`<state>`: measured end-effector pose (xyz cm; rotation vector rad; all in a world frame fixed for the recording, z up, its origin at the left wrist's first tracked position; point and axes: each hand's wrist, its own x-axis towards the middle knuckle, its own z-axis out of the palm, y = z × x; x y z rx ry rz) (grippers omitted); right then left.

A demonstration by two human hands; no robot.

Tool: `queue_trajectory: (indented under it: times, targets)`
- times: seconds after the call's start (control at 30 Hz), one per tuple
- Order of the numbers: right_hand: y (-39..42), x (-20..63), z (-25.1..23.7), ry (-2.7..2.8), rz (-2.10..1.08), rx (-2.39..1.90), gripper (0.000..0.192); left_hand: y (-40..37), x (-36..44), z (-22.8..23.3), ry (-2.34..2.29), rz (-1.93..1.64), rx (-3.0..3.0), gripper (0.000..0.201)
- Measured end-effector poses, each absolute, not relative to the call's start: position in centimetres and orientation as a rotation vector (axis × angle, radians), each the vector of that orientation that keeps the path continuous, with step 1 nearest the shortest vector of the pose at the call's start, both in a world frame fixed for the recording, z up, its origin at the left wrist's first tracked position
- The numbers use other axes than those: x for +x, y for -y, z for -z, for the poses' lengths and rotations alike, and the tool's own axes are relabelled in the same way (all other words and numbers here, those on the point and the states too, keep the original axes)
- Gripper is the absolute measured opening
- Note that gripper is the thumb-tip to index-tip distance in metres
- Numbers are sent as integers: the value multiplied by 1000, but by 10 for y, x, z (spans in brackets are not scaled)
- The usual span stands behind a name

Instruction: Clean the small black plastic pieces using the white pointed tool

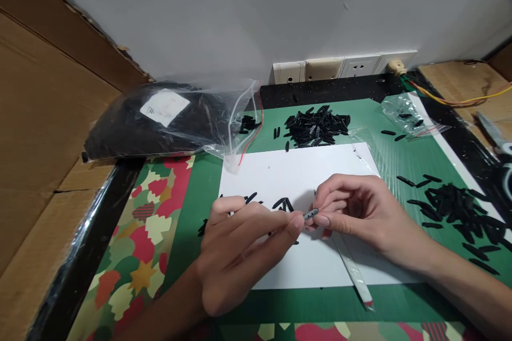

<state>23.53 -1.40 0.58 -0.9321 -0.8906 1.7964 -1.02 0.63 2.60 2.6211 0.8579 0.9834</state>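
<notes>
Both hands meet over the white paper sheet (320,261) on the green surface (396,157): the left hand (240,256) and right hand (354,213) each pinch one end of a small black oblong plastic piece (311,214) between thumb and fingertips, held just above the sheet's middle. The step in hand looks like working or checking a single piece, with loose black piece piles far (316,125) and right (456,205). Next move likely needs a steady fingertip hold while the piece gets handled or set down.
</notes>
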Motion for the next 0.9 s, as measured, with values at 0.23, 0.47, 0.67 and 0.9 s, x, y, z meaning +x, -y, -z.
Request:
queue_trajectory:
  times: [0.23, 0.47, 0.67, 0.9]
  targets:
    - [14, 232, -5, 944, -1777, -945, 22, -17, 0, -21, -814, -1090, 2645, 21]
    - [10, 267, -20, 1726, -939, -1222, 3, -19, -1, -25, -784, -1044, 2696, 22]
    - [-17, 363, -21, 1719, 235, -1858, 12, -28, -3, -17, -744, -1077, 2721, 18]
    - [-32, 403, -13, 1819, 160, -2065, 23, -26, -1, -17, -730, -1172, 2663, 18]
